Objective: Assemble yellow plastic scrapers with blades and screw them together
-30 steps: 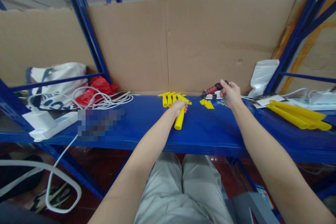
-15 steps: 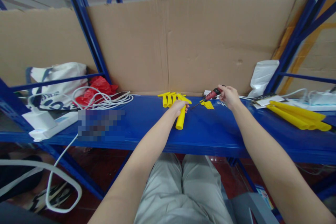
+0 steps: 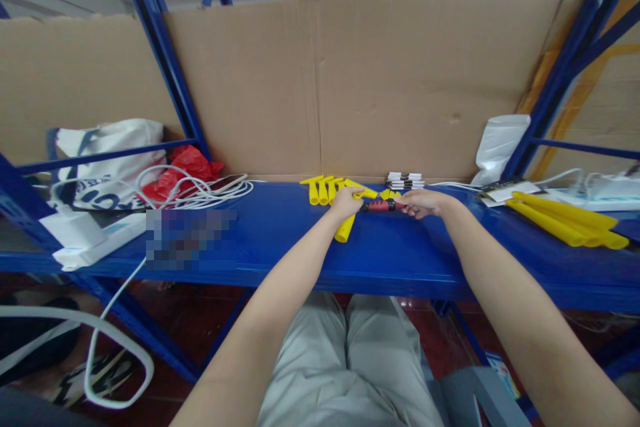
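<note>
1. At the frame's centre, the left hand (image 3: 345,203) was clamped on the yellow tube (image 3: 345,229), whose long axis ran toward the lower edge.
2. Slightly farther, rightward, the right hand (image 3: 423,202) gripped the red screwdriver (image 3: 384,205), which lay crosswise, its front end at the left hand.

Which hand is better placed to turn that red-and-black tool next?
Probably the right hand: its fingers grip the red-and-black tool's handle, while the left hand holds the yellow tube.
</note>
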A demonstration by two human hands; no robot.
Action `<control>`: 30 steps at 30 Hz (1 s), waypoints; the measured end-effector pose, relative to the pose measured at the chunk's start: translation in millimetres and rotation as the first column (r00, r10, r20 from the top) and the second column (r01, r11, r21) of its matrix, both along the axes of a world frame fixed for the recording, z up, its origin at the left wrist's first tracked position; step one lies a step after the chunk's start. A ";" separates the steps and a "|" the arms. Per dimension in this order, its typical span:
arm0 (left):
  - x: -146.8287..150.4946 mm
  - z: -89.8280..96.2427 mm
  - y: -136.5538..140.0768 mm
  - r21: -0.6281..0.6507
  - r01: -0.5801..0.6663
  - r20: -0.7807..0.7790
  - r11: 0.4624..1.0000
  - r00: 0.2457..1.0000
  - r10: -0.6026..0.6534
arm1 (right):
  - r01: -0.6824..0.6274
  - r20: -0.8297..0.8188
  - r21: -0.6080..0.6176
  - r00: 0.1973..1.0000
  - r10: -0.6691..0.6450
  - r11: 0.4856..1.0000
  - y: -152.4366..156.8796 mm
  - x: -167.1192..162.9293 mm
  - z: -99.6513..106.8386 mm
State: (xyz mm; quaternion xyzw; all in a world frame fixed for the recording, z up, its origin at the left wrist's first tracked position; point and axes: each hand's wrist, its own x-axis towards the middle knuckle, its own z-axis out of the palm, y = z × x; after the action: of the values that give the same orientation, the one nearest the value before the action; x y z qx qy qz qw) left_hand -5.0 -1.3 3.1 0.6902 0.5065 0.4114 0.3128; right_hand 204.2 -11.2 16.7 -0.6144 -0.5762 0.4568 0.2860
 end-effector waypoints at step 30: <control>0.5 -0.1 -0.3 0.128 0.065 -0.290 0.990 0.957 -0.026 | 0.089 0.751 0.438 0.512 -0.418 0.895 30.7 54.2 -24.5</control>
State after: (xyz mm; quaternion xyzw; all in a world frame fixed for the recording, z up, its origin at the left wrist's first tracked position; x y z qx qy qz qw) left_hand -4.4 -1.6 3.0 0.7739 0.5011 0.3331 0.1974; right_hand 258.4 19.4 -7.8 -0.7742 -0.6140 -0.0434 0.1474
